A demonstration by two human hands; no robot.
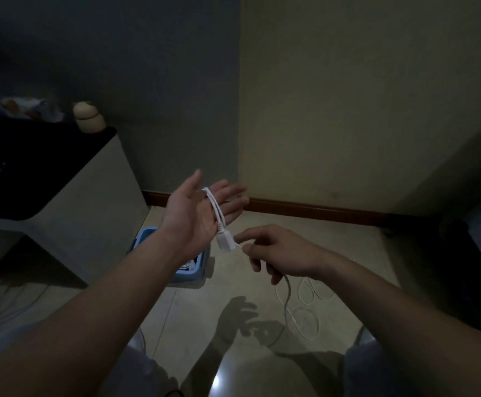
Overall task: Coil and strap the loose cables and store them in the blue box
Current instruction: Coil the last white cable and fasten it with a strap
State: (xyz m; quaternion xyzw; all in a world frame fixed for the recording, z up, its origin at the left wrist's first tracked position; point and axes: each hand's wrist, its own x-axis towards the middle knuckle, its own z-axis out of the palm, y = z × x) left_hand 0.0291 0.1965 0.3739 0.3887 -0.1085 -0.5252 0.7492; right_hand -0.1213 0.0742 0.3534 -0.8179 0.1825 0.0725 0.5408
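Note:
My left hand [199, 209] is raised palm up with its fingers straight. A white cable [214, 207] is looped across its palm, and the cable's white plug [225, 242] hangs at the heel of the hand. My right hand [273, 252] pinches the cable just beside the plug, and the rest of the cable runs under that hand down to loose loops [305, 313] on the floor. The blue box [196, 270] stands on the floor below my left forearm, mostly hidden, with a white coil inside.
A white cabinet with a dark top [70, 179] stands at the left, carrying a beige jar [88, 117] and clutter. A wooden skirting board [305, 209] runs along the walls. A dark piece of furniture [480, 253] is at the right. My knees are at the bottom.

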